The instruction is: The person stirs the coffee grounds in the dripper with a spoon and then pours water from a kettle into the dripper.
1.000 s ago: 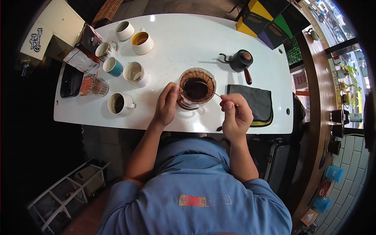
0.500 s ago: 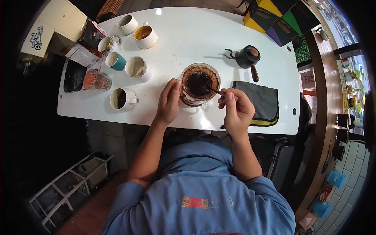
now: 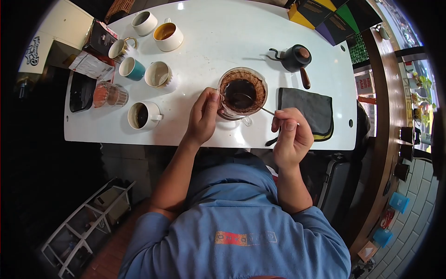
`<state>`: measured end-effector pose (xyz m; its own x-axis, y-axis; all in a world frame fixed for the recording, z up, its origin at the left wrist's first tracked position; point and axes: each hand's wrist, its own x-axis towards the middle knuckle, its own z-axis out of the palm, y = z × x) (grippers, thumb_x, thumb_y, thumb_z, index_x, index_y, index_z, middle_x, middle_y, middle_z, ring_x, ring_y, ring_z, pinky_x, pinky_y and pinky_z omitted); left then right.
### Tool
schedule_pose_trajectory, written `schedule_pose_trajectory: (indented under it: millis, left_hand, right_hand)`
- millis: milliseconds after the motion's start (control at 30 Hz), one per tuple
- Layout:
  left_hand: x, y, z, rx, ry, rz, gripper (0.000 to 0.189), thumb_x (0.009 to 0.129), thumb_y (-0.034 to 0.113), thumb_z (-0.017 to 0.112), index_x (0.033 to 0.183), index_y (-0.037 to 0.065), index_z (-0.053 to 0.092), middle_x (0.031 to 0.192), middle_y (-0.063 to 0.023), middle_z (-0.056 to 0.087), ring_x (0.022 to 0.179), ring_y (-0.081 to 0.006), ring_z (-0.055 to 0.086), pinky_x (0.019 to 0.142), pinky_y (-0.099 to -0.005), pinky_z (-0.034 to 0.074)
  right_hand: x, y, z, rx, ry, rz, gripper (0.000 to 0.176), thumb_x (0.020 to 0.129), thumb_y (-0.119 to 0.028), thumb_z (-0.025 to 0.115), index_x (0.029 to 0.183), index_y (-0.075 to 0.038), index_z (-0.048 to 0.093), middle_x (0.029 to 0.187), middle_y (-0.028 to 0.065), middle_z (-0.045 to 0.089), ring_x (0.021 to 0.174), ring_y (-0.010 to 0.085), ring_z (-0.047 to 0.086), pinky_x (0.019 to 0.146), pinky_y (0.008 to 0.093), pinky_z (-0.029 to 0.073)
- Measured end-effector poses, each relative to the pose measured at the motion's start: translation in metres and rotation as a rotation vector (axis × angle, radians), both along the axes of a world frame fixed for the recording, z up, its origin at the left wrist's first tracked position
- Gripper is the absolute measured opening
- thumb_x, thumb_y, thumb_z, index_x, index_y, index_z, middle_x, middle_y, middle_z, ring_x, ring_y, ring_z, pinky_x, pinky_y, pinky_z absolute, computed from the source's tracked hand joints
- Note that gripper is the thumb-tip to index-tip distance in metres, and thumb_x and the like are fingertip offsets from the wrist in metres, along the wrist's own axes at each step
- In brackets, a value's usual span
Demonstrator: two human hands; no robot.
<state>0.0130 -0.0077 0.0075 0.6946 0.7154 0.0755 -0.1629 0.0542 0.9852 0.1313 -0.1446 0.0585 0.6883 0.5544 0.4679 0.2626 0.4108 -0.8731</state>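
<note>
A coffee dripper (image 3: 264,89) with a stained paper filter stands over a glass server (image 3: 228,116). Dark, wet coffee (image 3: 239,93) lies inside it. My left hand (image 3: 204,116) is closed on the dripper's left side, the thumb near its rim. In the fingers of my right hand (image 3: 292,142) is the thin metal handle of a spoon (image 3: 267,111). Its far end meets the dripper's lower right rim; I cannot make out the bowl. The server's clear handle (image 3: 247,121) points toward me.
Several cups, among them a white cup of dark liquid (image 3: 141,116) and a teal cup (image 3: 135,70), stand left beside a ribbed glass (image 3: 116,95). A black gooseneck kettle (image 3: 296,58) and a folded grey cloth (image 3: 306,109) lie right. The white table's front edge (image 3: 186,144) is near me.
My right hand has moved right and toward me, drawing the spoon back from the coffee to the rim. My left hand stays on the dripper. The whole view has shifted slightly.
</note>
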Motion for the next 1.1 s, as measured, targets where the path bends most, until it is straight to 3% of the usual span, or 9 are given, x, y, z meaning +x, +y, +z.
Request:
schedule_pose_trajectory:
  millis: [233, 667, 767, 933, 1100]
  left_hand:
    - [-0.001, 0.002, 0.000, 0.068, 0.018, -0.029, 0.026, 0.098, 0.023, 0.035, 0.083, 0.005, 0.045, 0.070, 0.0025, 0.041, 0.065, -0.0054, 0.040, 0.062, -0.0207, 0.039]
    - [0.000, 0.005, -0.004, 0.055, -0.019, -0.048, 0.024, 0.098, 0.022, 0.037, 0.084, 0.004, 0.047, 0.070, 0.0006, 0.047, 0.066, -0.0058, 0.045, 0.063, -0.0205, 0.040]
    - [0.000, 0.005, -0.006, 0.039, -0.029, -0.048, 0.024, 0.097, 0.023, 0.038, 0.085, 0.004, 0.047, 0.070, 0.0009, 0.047, 0.066, -0.0058, 0.045, 0.063, -0.0203, 0.040]
    - [0.000, 0.006, -0.006, 0.036, -0.032, -0.046, 0.025, 0.097, 0.024, 0.039, 0.085, 0.004, 0.047, 0.070, 0.0012, 0.047, 0.066, -0.0058, 0.045, 0.063, -0.0200, 0.040]
    - [-0.001, 0.004, -0.001, 0.063, -0.002, -0.030, 0.026, 0.097, 0.024, 0.039, 0.085, 0.004, 0.048, 0.070, 0.0011, 0.047, 0.066, -0.0053, 0.044, 0.063, -0.0196, 0.039]
  right_hand:
    - [-0.007, 0.007, 0.000, -0.202, -0.286, -0.087, 0.008, 0.081, -0.001, 0.062, 0.085, 0.005, 0.062, 0.075, 0.0117, 0.063, 0.064, 0.0175, 0.060, 0.057, 0.0242, 0.046]
    - [0.004, 0.016, 0.001, -0.196, -0.412, -0.164, 0.008, 0.081, -0.002, 0.062, 0.085, 0.005, 0.063, 0.074, 0.0120, 0.063, 0.063, 0.0169, 0.060, 0.058, 0.0238, 0.046]
    - [0.001, 0.017, -0.008, -0.230, -0.355, -0.170, 0.007, 0.082, -0.002, 0.061, 0.085, 0.005, 0.062, 0.073, 0.0114, 0.062, 0.062, 0.0139, 0.059, 0.057, 0.0231, 0.045]
    - [-0.008, 0.023, -0.011, -0.104, 0.125, -0.170, 0.014, 0.089, -0.007, 0.055, 0.085, 0.005, 0.061, 0.068, 0.0058, 0.059, 0.060, 0.0076, 0.053, 0.054, 0.0191, 0.042]
    - [-0.007, 0.015, -0.006, -0.055, 0.052, -0.178, 0.016, 0.089, -0.008, 0.054, 0.084, 0.005, 0.061, 0.068, 0.0055, 0.059, 0.058, 0.0078, 0.052, 0.053, 0.0191, 0.040]
